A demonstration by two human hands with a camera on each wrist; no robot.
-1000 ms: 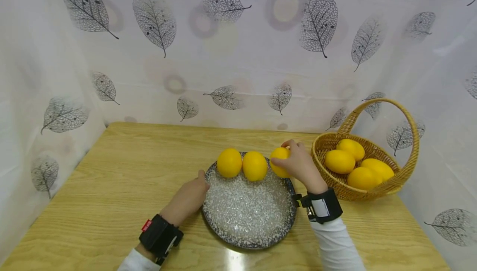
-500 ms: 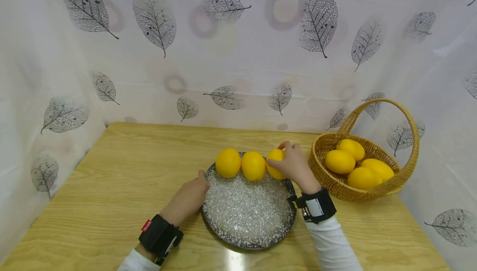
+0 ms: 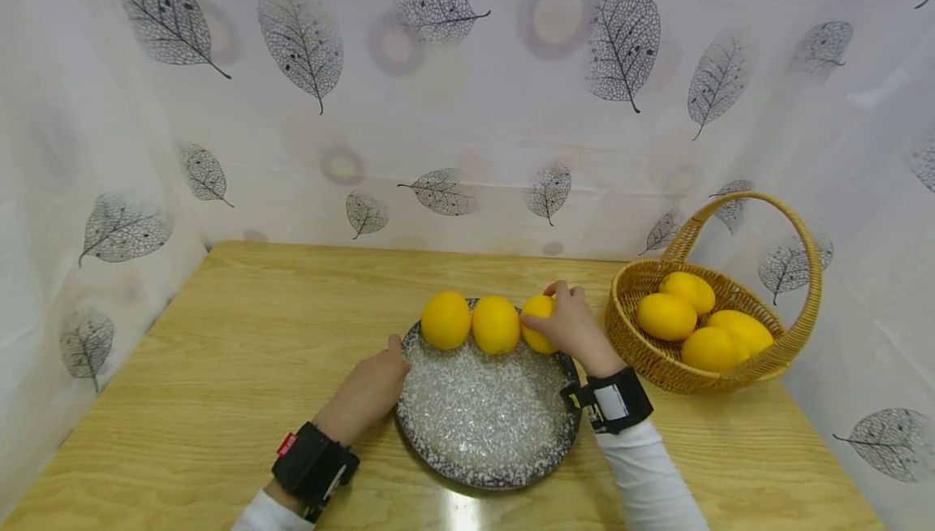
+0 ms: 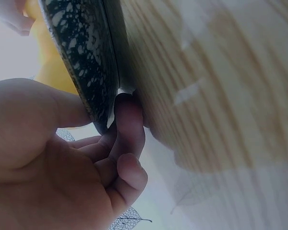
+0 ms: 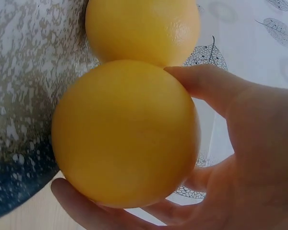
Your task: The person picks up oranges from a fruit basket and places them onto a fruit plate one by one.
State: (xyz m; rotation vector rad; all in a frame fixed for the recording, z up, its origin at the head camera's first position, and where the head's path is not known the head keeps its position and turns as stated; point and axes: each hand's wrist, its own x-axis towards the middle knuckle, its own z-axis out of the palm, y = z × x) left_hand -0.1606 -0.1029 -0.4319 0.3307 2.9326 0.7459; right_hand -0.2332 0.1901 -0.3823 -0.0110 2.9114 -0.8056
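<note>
A round speckled grey plate [image 3: 489,425] with a dark rim lies on the table. My left hand [image 3: 368,385] grips its left edge; in the left wrist view the thumb is above the rim [image 4: 81,62] and curled fingers [image 4: 129,122] reach beneath. Along the plate's far side stand two yellow lemons, the left lemon [image 3: 446,320] and the middle lemon [image 3: 496,325]. To their right, my right hand [image 3: 577,324] holds a third lemon [image 5: 125,134] between thumb and fingers. In the right wrist view it touches the neighbouring lemon [image 5: 141,28].
At the right of the wooden table [image 3: 241,360] stands a wicker basket [image 3: 628,344] with a tall handle, holding several lemons [image 3: 666,317]. A leaf-patterned curtain [image 3: 467,109] hangs behind and at both sides.
My right hand has moved a little left with its lemon, closing the gap to the middle lemon. The two other lemons have shifted slightly left. My left hand stays on the plate.
</note>
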